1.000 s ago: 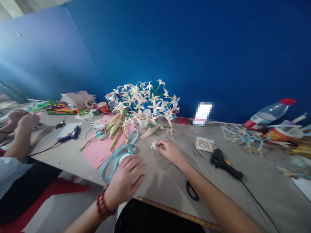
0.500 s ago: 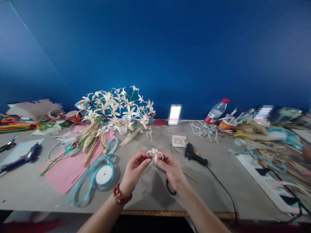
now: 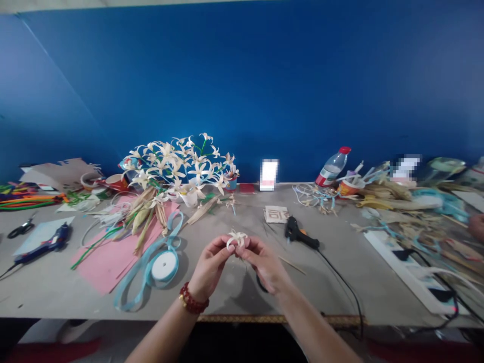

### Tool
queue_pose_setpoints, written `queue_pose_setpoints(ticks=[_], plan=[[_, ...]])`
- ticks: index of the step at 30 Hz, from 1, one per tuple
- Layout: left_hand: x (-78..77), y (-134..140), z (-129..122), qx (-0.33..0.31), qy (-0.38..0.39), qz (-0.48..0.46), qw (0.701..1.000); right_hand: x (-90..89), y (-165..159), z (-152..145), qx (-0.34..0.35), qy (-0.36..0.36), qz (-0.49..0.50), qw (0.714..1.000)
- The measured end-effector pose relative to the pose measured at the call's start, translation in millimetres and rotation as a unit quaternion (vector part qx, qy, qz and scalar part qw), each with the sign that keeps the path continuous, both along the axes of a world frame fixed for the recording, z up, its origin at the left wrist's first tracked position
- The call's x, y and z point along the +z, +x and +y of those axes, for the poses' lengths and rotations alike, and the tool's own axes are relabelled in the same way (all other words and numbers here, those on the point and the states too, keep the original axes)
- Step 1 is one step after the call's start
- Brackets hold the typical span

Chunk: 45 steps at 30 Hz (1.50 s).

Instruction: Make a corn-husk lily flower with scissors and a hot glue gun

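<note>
A small white artificial flower [image 3: 237, 237] with curled petals is pinched between both hands above the table's front. My left hand [image 3: 212, 259], with a red bead bracelet [image 3: 192, 299] at its wrist, grips the flower from the left with thumb and fingers. From the other side, my right hand [image 3: 263, 262] holds it too, fingertips close to the left ones. A dark ring, perhaps a scissors handle [image 3: 260, 283], shows partly behind my right hand; whether that hand touches it I cannot tell. To the right lies a black glue gun [image 3: 301, 234].
Left of my hands lie a blue ribbon spool [image 3: 165, 265], pink paper [image 3: 100, 269] and a blue glue gun [image 3: 45, 245]. Many white flowers [image 3: 170, 159] stand behind. A power strip [image 3: 403, 272] and tilted bottle [image 3: 333, 167] are on the right. Another person's hand [image 3: 477, 225] shows at the right edge.
The flower has turned so its petals spread more toward me, and my fingertips have drawn closer together around it. The whole view has shifted slightly.
</note>
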<state>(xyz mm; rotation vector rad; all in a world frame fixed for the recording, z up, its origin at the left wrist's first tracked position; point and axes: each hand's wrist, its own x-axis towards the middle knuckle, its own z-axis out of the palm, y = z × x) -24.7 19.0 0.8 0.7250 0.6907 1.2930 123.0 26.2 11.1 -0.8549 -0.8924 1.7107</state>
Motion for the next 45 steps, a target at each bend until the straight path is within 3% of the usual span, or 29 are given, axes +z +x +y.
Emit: queue_pose_setpoints(ticks=[7, 18, 30, 39, 45], plan=[[-2.1, 8.3, -8.0, 0.001, 0.021, -0.005, 1.000, -0.1, 3.3, -10.4, 0.018, -0.018, 0.051, 0.998], [-5.8, -5.4, -0.8, -0.035, 0.049, 0.005, 0.998, 2.8, -3.1, -0.2, 0.096, -0.068, 0.092, 0.989], [-8.0, 2.1, 4.3, -0.036, 0.039, 0.002, 0.999, -5.6, 3.8, -2.9, 0.067, -0.068, 0.085, 0.992], [-11.2, 2.0, 11.6, 0.036, -0.012, -0.037, 0.999, -1.6, 5.3, -2.8, 0.081, -0.008, -0.034, 0.996], [-9.3, -5.6, 12.7, -0.002, 0.029, 0.023, 0.999, -7.4, 3.5, 5.5, 0.079, -0.004, -0.066, 0.995]])
